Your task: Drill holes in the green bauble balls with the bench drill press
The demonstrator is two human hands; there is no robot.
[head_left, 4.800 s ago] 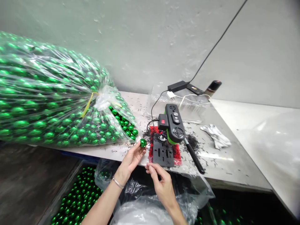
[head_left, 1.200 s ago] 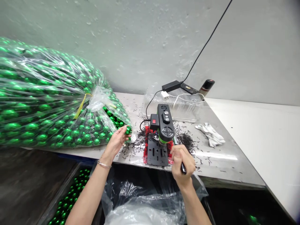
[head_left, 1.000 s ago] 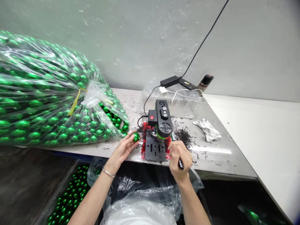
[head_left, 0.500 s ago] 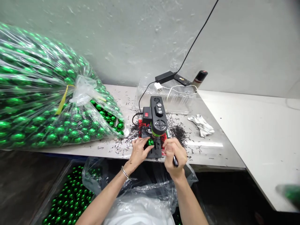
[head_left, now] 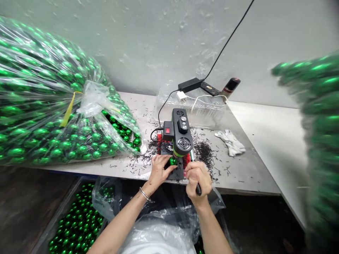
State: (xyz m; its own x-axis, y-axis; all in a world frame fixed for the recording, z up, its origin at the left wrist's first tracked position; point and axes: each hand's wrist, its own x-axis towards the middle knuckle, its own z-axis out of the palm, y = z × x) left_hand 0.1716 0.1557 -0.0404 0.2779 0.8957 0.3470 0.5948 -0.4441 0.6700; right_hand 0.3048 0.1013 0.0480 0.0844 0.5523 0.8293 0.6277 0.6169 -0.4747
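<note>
A small black bench machine (head_left: 182,128) with round vents, buttons and a red switch stands near the table's front edge. Under its head, on the black base, is a shiny green ball (head_left: 173,161). My left hand (head_left: 159,170) pinches this ball between thumb and fingers. My right hand (head_left: 198,179) is wrapped round a lever with a black handle end (head_left: 198,189), to the right of the base. Red material (head_left: 186,160) shows beside the base, partly hidden by the machine.
A big clear bag (head_left: 39,106) of green balls lies at left; more fill a lined container (head_left: 76,218) below. Black scraps (head_left: 203,153) litter the table. White gloves (head_left: 231,143), a power adapter (head_left: 189,84) and a clear plastic tray (head_left: 206,114) lie behind. A blurred green bundle (head_left: 323,141) is at right.
The blurred green bundle has risen large into view at the right. The view has shifted slightly. Both hands keep nearly the same place, on the ball and the lever.
</note>
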